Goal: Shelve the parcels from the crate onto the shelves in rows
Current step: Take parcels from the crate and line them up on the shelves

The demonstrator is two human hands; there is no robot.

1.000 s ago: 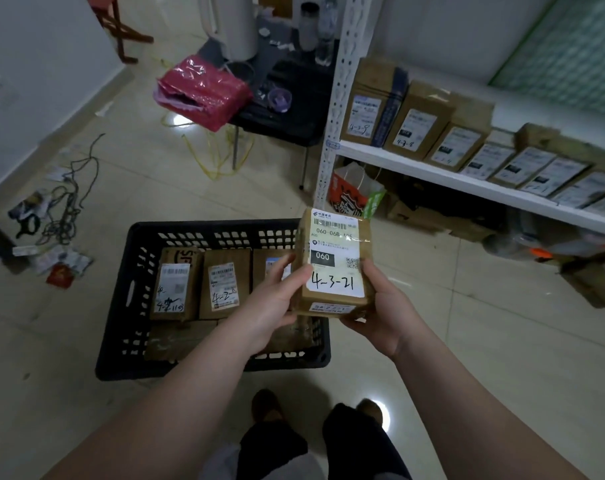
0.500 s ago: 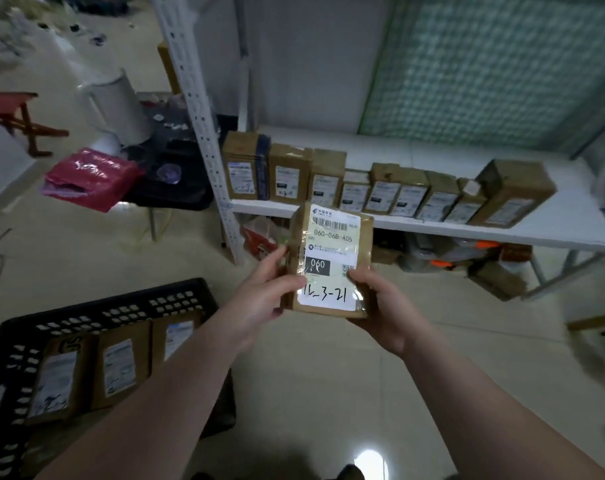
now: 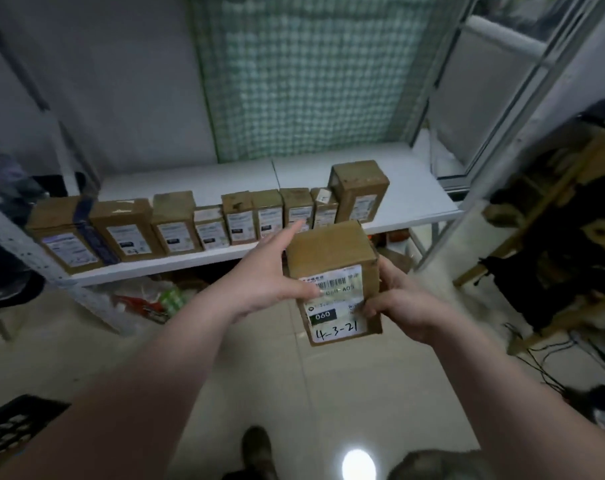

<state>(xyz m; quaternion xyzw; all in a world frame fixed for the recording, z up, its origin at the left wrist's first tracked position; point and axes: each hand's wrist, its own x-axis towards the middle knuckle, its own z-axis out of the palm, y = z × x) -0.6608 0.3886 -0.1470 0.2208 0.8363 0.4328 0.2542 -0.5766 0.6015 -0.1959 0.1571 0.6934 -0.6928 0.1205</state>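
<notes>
I hold a brown cardboard parcel [image 3: 332,261] with a white label marked 4-3-21, tilted top away from me. My left hand [image 3: 270,275] grips its left side with the forefinger stretched out toward the shelf. My right hand [image 3: 401,306] grips its right side and lower edge. Just beyond it, a white shelf [image 3: 408,202] carries a row of several brown parcels [image 3: 176,226] standing upright, ending with a taller one [image 3: 360,192] at the right. Bare shelf lies right of that taller parcel. The black crate [image 3: 7,427] shows only a corner at the lower left.
A metal shelf upright [image 3: 31,258] rises at the left. Bags and clutter [image 3: 148,303] lie under the shelf. A dark wooden rack [image 3: 553,237] with cables on the floor stands at the right. My shoe [image 3: 256,452] is on the tiled floor below.
My view has swung right from the crate to the shelf. Both hands carried the parcel rightward toward the shelf and tilted it away, and my left forefinger has stretched out.
</notes>
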